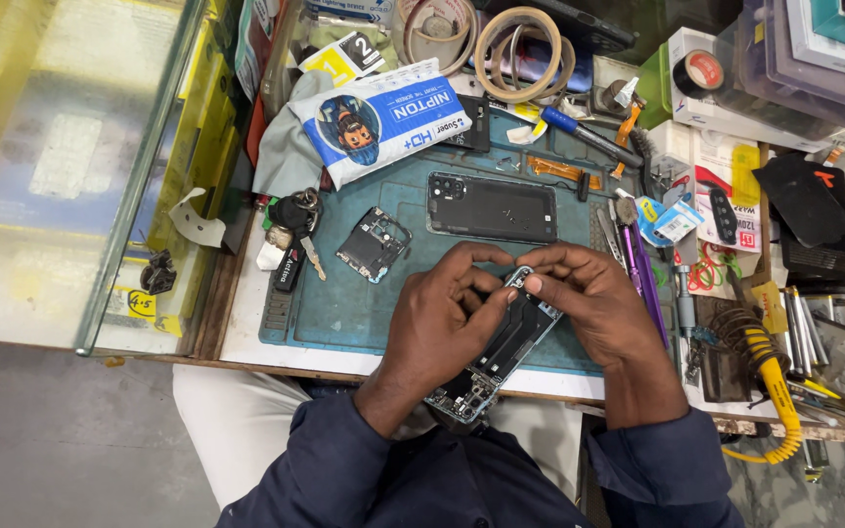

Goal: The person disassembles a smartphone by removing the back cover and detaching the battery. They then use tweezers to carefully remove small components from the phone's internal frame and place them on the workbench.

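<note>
An opened smartphone body (501,347) with its inner parts showing lies slanted over the near edge of a teal work mat (344,303). My left hand (442,318) grips its left side, and my right hand (589,303) grips its right side. The fingertips of both hands meet at the phone's top end. A dark back cover (491,207) with a camera cut-out lies on the mat just beyond my hands. A small black inner frame piece (374,244) lies to the left of them.
A white and blue pouch (383,117), tape rolls (520,44), a blue-handled tool (589,137), purple tweezers (643,284) and a yellow coiled cable (770,381) crowd the bench. Keys (295,220) lie at the mat's left. A glass counter (61,166) stands further left.
</note>
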